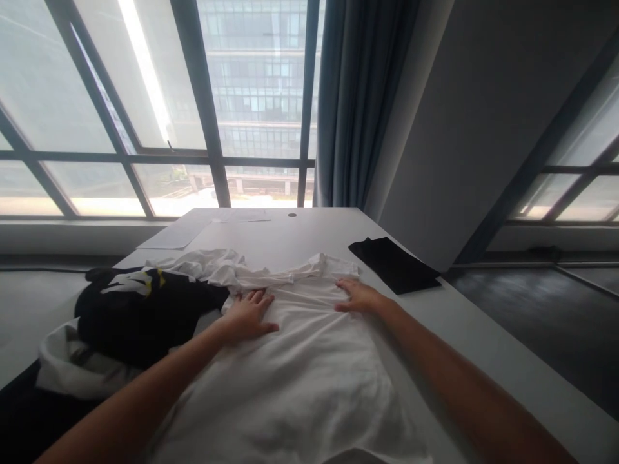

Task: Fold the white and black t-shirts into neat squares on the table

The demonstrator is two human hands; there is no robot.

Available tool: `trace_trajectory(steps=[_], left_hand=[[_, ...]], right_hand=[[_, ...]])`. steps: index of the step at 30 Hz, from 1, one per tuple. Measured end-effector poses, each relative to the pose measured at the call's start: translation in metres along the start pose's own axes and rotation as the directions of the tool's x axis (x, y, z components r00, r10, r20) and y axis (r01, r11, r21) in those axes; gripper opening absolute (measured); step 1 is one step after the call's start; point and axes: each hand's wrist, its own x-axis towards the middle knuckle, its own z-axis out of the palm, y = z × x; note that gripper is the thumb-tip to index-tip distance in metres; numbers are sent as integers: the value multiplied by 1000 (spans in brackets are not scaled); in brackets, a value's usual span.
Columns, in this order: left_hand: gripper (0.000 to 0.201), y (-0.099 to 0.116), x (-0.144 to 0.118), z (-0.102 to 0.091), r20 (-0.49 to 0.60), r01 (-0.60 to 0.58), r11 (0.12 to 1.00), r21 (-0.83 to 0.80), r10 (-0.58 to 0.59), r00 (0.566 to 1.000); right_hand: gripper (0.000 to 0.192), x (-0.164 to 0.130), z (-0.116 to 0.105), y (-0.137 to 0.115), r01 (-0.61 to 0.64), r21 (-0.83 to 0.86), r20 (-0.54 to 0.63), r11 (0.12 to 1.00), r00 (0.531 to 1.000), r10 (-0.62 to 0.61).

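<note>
A white T-shirt lies spread over the table in front of me, its far end bunched into folds and its near part running to the bottom of the view. On its left side my left hand rests flat, fingers apart and thumb pointing right. My right hand presses on the right side of the cloth, its fingers spread and pointing left. Creases run across the fabric between the two hands. Neither hand grips anything.
Left of the shirt sits a heap of dark clothes with white and yellow patches. A folded black cloth lies to the right on the white table. Paper sheets are at the far left. Windows and a blue curtain stand behind.
</note>
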Motion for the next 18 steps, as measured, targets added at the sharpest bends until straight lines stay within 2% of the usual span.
trace_trajectory(steps=[3, 5, 8, 10, 13, 15, 16, 18], left_hand=[[87, 18, -19, -2, -30, -102, 994, 30, 103, 994], [81, 25, -26, -11, -28, -170, 985, -21, 169, 985], [52, 24, -19, -26, -77, -143, 982, -125, 134, 988], [40, 16, -3, -33, -175, -85, 991, -105, 65, 982], [32, -3, 28, -32, -289, -21, 1000, -9, 18, 957], [36, -19, 48, -28, -299, 59, 998, 31, -47, 953], [41, -28, 57, -26, -285, 104, 994, 44, -87, 954], [51, -46, 72, -24, -213, 180, 983, 46, -167, 963]], right_hand=[[94, -26, -9, 23, -32, -58, 39, 998, 999, 34], [99, -42, -16, 29, -47, -93, 64, 995, 997, 53], [99, -51, -28, 26, -54, -164, 110, 985, 991, 72], [79, -45, -37, 17, -85, -227, 94, 970, 990, 109], [51, -24, -45, -2, -124, -290, -88, 949, 991, 102], [53, -7, -44, -13, -119, -301, -177, 946, 982, 67], [55, 2, -43, -16, -113, -301, -183, 947, 981, 59], [45, 20, -39, -18, -114, -294, -149, 949, 986, 72]])
